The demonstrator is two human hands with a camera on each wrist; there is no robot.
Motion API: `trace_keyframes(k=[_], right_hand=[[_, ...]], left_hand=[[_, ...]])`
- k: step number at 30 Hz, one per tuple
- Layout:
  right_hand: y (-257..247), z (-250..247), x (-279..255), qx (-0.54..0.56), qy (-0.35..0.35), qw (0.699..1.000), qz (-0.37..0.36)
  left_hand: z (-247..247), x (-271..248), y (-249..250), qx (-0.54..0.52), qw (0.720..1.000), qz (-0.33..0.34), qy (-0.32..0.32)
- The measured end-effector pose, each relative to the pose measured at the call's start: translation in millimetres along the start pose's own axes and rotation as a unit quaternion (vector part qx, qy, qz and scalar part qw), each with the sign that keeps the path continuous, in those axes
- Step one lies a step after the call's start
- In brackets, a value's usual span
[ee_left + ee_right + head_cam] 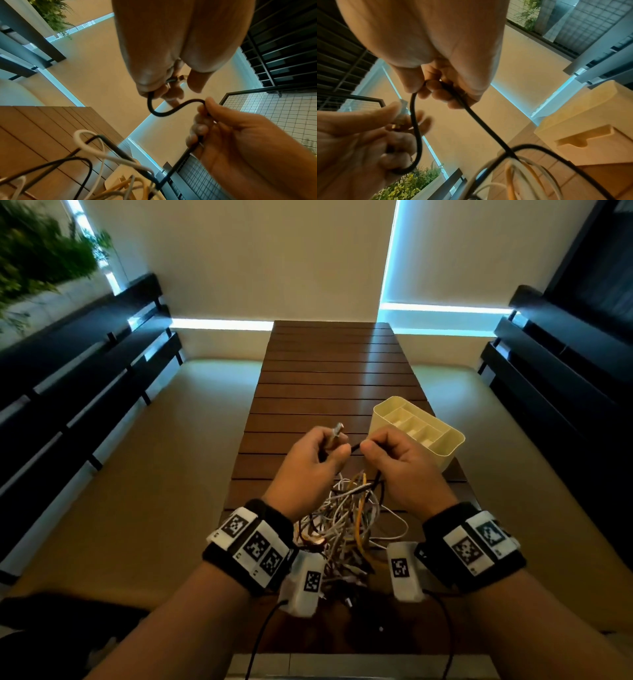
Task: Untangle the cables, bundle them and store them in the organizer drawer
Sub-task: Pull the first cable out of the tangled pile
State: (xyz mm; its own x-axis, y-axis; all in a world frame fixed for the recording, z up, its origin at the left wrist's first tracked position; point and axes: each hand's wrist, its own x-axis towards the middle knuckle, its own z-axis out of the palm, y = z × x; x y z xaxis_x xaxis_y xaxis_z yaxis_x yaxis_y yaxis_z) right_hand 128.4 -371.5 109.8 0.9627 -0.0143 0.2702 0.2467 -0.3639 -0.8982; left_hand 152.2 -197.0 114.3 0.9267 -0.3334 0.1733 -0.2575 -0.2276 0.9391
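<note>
A tangled heap of white, yellow and black cables (pixel 346 522) lies on the wooden slat table (pixel 325 364) just below my wrists. My left hand (pixel 330 445) is raised above the heap and grips the end of a black cable (pixel 164 113), whose metal plug (pixel 337 429) sticks up out of the fist. My right hand (pixel 371 445) pinches the same black cable (pixel 416 135) a short way along. A small loop hangs between the two hands. From the right hand the cable runs down into the heap. The cream organizer (pixel 416 433), with its compartments showing, stands just right of my right hand.
Dark slatted benches (pixel 85 378) run along both sides of the narrow table. A green plant (pixel 37 254) stands at the far left. Bare table slats stretch away beyond the hands. A wire mesh panel (pixel 274 108) shows in the left wrist view.
</note>
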Motion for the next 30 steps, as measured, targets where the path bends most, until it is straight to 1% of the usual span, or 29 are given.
trace_keyframes(k=[3, 5, 8, 11, 13, 15, 17, 18, 20, 21, 23, 24, 25, 26, 28, 29, 30], right_hand=[[-3.2, -0.7, 5.0, -0.013, -0.010, 1.000, -0.022], [0.5, -1.5, 7.2, -0.019, -0.002, 1.000, -0.018], [6.7, 1.2, 7.6, -0.011, 0.008, 1.000, -0.003], [12.3, 8.9, 5.0, 0.017, 0.013, 1.000, 0.016], [20.2, 13.8, 2.5, 0.034, -0.006, 0.998, 0.046], [31.2, 16.8, -0.2, 0.034, -0.028, 0.996, 0.079], [37.8, 15.8, -0.3, 0.046, -0.023, 0.993, 0.106], [37.6, 12.8, 1.8, 0.052, -0.008, 0.992, 0.113], [30.2, 2.5, 9.1, 0.053, 0.033, 0.993, 0.103], [25.9, -4.3, 13.5, 0.045, 0.051, 0.994, 0.084], [17.7, -16.2, 21.2, 0.014, 0.062, 0.997, 0.037], [15.1, -19.1, 24.0, -0.014, 0.055, 0.998, 0.020], [13.8, -19.6, 26.0, -0.053, 0.038, 0.998, 0.008], [13.4, -18.1, 27.2, -0.100, 0.012, 0.995, -0.001], [18.2, -10.6, 26.7, -0.182, -0.051, 0.982, -0.016], [20.8, -6.1, 25.7, -0.202, -0.075, 0.976, -0.022], [21.3, -2.5, 24.6, -0.208, -0.087, 0.974, -0.028]], left_hand=[[0.5, 4.4, 0.1, 0.049, 0.997, 0.001, -0.059], [-1.4, 5.4, 2.6, 0.070, 0.995, 0.004, -0.069], [-7.1, 8.9, 9.4, 0.057, 0.997, 0.022, -0.038], [-14.0, 14.3, 19.8, 0.038, 0.997, 0.063, -0.019], [-20.3, 17.9, 26.8, 0.013, 0.995, 0.094, 0.010], [-28.0, 20.4, 30.4, -0.016, 0.993, 0.105, 0.047], [-34.8, 19.2, 26.0, -0.038, 0.992, 0.092, 0.075], [-37.0, 16.9, 19.7, -0.039, 0.993, 0.072, 0.085], [-38.8, 10.5, 1.3, -0.008, 0.996, -0.008, 0.083], [-38.9, 7.3, -9.3, 0.026, 0.996, -0.062, 0.065], [-39.8, 2.7, -26.0, 0.117, 0.980, -0.161, 0.026], [-41.2, 1.5, -30.2, 0.160, 0.969, -0.188, 0.023], [-43.1, 1.3, -31.0, 0.193, 0.961, -0.194, 0.037], [-44.8, 1.5, -28.6, 0.215, 0.957, -0.182, 0.062], [-44.5, 2.1, -15.8, 0.237, 0.958, -0.121, 0.110], [-40.8, 3.0, -8.2, 0.237, 0.961, -0.090, 0.112], [-35.0, 5.2, -2.9, 0.229, 0.966, -0.068, 0.096]])
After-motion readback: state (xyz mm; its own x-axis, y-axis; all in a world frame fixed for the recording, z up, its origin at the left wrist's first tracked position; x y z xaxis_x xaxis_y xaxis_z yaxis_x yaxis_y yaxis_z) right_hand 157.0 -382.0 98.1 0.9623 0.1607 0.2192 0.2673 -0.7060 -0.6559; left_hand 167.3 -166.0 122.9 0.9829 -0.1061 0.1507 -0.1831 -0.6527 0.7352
